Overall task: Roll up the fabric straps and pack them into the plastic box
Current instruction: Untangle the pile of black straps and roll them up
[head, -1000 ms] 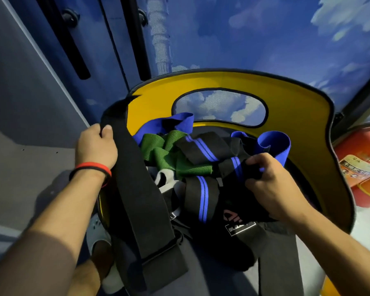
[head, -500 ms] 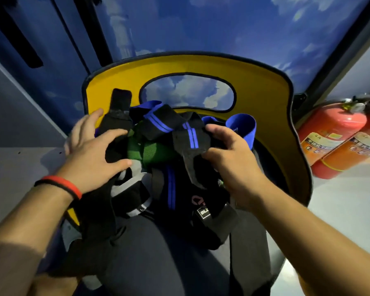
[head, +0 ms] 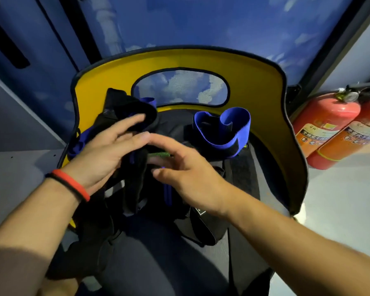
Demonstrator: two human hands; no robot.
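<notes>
both grips released — left hand [head: 103,157] and right hand [head: 188,171] spread over black straps [head: 135,184].

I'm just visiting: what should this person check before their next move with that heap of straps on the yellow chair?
1. Left hand free: ok. The left hand is open and grips nothing.
2. Right hand free: ok. The right hand is open too.
3. One strap singled out: not ok. The black straps lie in a tangled heap on the yellow chair.
4. Blue strap rolled: not ok. The blue strap sits as a loose, open loop.
5. Packing place ready: cannot tell. No box is in view.
</notes>
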